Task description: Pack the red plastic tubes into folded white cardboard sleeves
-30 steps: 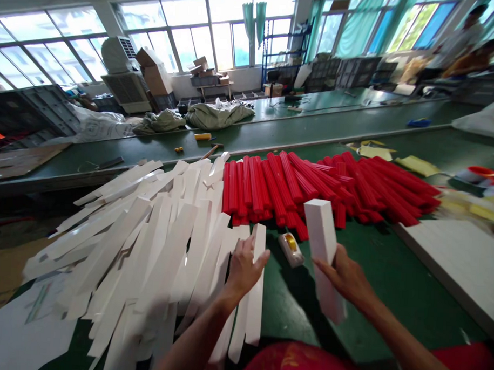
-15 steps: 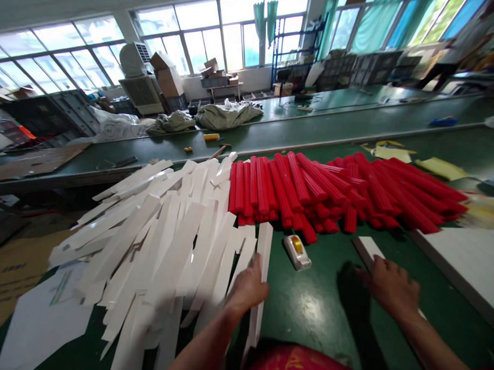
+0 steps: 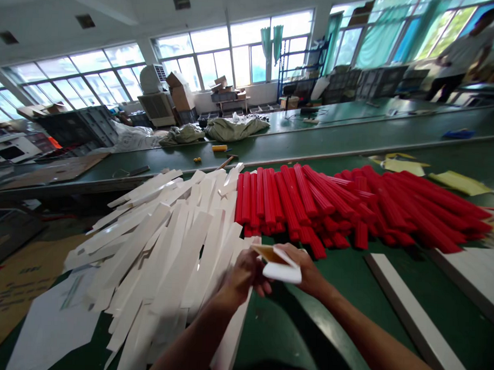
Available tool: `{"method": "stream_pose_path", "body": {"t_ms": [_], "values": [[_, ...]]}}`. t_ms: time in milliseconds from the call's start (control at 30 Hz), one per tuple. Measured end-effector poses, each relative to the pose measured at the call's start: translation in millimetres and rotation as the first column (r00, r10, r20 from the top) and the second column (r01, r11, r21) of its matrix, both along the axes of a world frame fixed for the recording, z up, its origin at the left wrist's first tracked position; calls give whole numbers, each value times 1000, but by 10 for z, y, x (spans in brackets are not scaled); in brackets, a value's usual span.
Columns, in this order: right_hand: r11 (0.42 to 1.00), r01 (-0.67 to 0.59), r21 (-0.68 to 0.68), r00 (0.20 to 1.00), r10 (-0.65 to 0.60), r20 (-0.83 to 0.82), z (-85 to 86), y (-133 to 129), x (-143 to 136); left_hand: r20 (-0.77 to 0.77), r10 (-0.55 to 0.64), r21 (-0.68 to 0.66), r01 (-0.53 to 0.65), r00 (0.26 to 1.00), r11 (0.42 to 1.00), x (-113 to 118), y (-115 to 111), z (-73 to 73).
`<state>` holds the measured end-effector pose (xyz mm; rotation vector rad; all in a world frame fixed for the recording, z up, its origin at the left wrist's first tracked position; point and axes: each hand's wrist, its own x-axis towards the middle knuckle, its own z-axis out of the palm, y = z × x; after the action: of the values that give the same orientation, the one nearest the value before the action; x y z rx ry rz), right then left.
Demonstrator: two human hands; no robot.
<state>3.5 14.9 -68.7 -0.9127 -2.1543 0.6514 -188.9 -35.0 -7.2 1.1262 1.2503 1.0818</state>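
Note:
A long, narrow white carton (image 3: 283, 272) is held up in front of me, its open end facing me and a brown inside showing. My left hand (image 3: 244, 276) is closed at its left edge, with some fingers curled beneath. My right hand (image 3: 306, 269) wraps round the carton's right side. Just left of my hands spreads a pile of flat white cartons (image 3: 147, 257). Beyond them lies a heap of red ribbed rods (image 3: 295, 203). To the right, a closed long white box (image 3: 416, 315) rests on the green table (image 3: 348, 302).
A larger white box (image 3: 474, 274) lies at the right edge. Yellow sheets (image 3: 460, 182) sit behind the red rods. Across the table are a yellow roll (image 3: 219, 148) and grey-green sacks (image 3: 236, 128). A person (image 3: 464, 57) stands far back at the right.
My left hand has lifted a flat carton from the pile's edge, and it is now opened out between both hands. My right hand has left the long white box and moved left.

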Motion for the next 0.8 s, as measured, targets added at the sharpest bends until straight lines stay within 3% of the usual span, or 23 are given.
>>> {"method": "stream_pose_path", "body": {"t_ms": [67, 100, 167, 233, 300, 400, 467, 533, 567, 600, 633, 667, 700, 733, 767, 800], "values": [[969, -12, -248, 1000, 9, -16, 6, -47, 10, 4, -30, 66, 30, 1000, 997, -128, 35, 152], [925, -54, -376, 998, 44, -33, 10, -79, 17, 4, -73, 130, 72, 997, 989, -191, 70, 230], [778, -193, -598, 981, 164, -103, 31, -135, 32, 108, -268, 202, 243, 957, 949, -277, 163, 361], [596, -330, -732, 940, 274, -201, 64, -162, 47, 254, -490, 189, 454, 834, 871, -287, 266, 427], [432, -437, -789, 887, 351, -299, 91, -163, 53, 360, -594, 158, 580, 719, 799, -226, 349, 417], [229, -529, -817, 814, 410, -412, 89, -157, 36, 433, -611, 149, 616, 663, 773, -66, 403, 321], [138, -547, -825, 791, 407, -457, 64, -155, 18, 462, -596, 156, 601, 657, 784, 38, 399, 267], [98, -552, -828, 788, 388, -478, 44, -125, 21, 474, -536, 147, 537, 699, 831, 116, 382, 249], [101, -553, -827, 790, 381, -481, 44, -88, 39, 463, -476, 131, 473, 747, 871, 144, 374, 252], [144, -547, -825, 806, 356, -472, 51, -32, 71, 437, -395, 109, 389, 808, 915, 164, 369, 258], [237, -518, -822, 844, 299, -445, 68, 43, 118, 390, -302, 87, 292, 870, 952, 180, 366, 261], [383, -439, -813, 898, 194, -394, 92, 136, 177, 328, -205, 74, 192, 922, 979, 194, 366, 258], [559, -280, -781, 948, 31, -318, 123, 245, 245, 261, -111, 76, 94, 959, 993, 208, 367, 243], [710, -32, -704, 957, -182, -227, 158, 362, 317, 196, -27, 91, 9, 980, 996, 224, 369, 216], [779, 262, -569, 902, -408, -143, 195, 482, 384, 139, 43, 117, -60, 989, 991, 241, 371, 176], [767, 513, -384, 811, -580, -75, 232, 597, 442, 90, 102, 149, -115, 991, 982, 261, 376, 125]]}}
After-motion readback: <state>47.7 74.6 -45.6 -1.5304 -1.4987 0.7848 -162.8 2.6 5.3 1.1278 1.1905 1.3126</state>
